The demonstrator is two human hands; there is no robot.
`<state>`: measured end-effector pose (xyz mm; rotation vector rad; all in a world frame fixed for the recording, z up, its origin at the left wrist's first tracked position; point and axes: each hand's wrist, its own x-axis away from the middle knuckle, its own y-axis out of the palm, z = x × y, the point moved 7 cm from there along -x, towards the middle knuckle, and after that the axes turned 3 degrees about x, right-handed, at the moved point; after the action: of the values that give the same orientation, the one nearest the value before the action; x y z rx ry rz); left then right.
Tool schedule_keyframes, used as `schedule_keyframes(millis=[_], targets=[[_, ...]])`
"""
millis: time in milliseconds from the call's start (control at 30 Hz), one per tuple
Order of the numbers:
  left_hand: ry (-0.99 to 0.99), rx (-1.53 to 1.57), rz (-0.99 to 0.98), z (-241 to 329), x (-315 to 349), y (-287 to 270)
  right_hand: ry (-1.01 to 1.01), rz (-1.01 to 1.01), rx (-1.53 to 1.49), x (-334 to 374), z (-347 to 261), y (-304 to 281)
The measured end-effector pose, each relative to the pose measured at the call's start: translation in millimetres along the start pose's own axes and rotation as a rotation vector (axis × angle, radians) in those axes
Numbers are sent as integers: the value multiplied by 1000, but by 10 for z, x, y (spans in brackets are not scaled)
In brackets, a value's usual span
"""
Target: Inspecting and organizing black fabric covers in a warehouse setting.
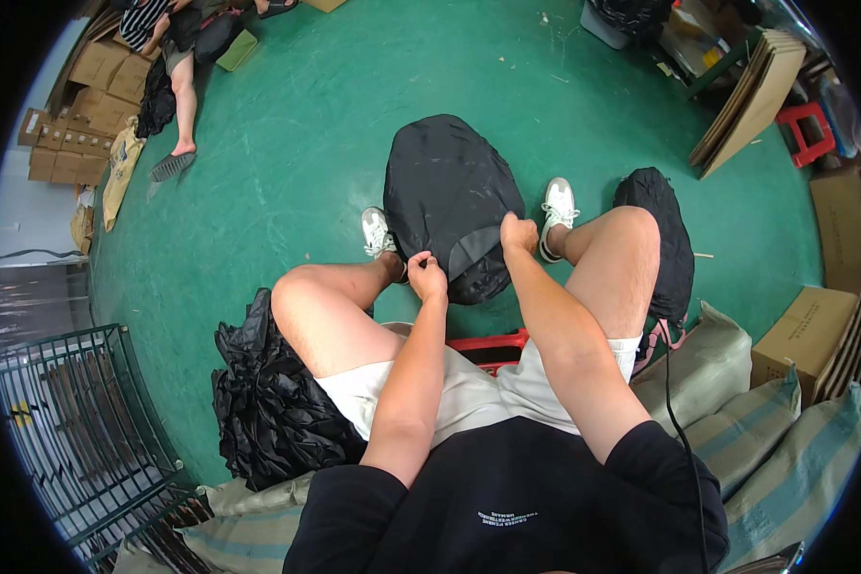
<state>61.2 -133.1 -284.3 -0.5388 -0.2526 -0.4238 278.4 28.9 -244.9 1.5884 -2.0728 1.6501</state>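
Black cloth bag, edge pinched by the tightly curled left hand, gripped in the closed right hand: edge being adjusted, seemingly; even tension's called for!

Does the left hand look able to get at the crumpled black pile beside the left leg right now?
Probably not straight away: the left hand is busy at the edge of the large black bag, and the left thigh lies between it and the crumpled black pile.
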Motion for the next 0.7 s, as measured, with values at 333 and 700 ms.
schedule_keyframes(millis=[333, 700], targets=[[1, 12, 35, -27, -20, -37, -83, 2, 110, -130, 35, 13], [54, -102, 38, -1, 10, -74, -77, 1, 172, 11, 159, -55]])
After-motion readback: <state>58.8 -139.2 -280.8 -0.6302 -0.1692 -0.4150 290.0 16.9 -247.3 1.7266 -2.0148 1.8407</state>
